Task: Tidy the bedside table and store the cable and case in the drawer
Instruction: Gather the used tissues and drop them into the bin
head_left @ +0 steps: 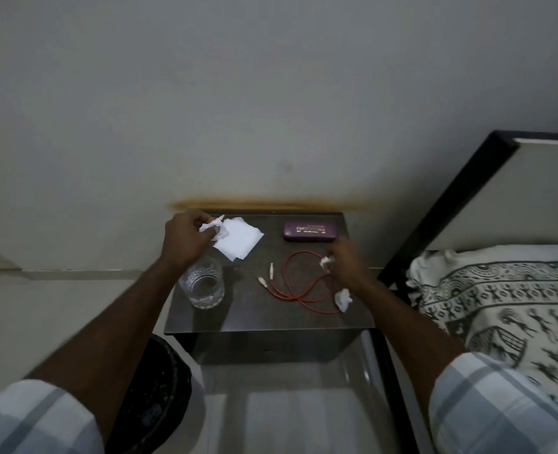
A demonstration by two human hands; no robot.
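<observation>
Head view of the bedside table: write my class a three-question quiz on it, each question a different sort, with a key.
1. True or false: the purple case lies on the table.
2. What does the left hand hold in its grip? A pen; B crumpled tissue; C phone.
3. Fill in: the cable is coloured ___.
Key: 1 true; 2 B; 3 red.

Patterned bedsheet (500, 306) at right, black-framed headboard (516, 198) behind; dark bin (159, 398) on floor, lower left
</observation>
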